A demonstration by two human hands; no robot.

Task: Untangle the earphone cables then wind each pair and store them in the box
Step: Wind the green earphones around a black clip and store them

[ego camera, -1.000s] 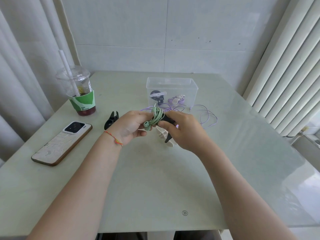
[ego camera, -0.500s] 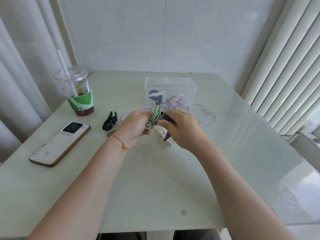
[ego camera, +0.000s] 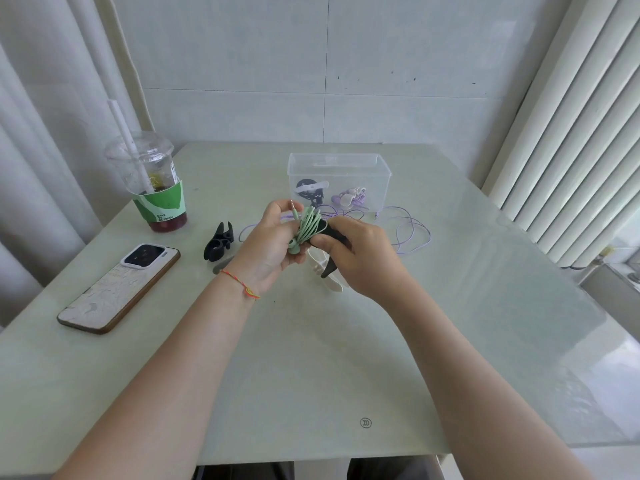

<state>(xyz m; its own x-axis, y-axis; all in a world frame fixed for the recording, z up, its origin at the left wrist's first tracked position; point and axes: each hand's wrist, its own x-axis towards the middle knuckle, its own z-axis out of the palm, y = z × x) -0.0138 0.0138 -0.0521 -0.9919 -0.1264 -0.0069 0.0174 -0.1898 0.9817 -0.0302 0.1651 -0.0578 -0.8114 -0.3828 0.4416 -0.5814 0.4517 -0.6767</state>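
Mid-frame, left hand (ego camera: 268,245) pinches the green earphone coil (ego camera: 309,226), loops running upper-right to lower-left. Right hand (ego camera: 360,256) grips a black clip (ego camera: 333,249), mostly hidden by fingers.

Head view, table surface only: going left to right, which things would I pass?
phone → drink cup → black cable clip → left hand → green earphones → right hand → loose purple cable
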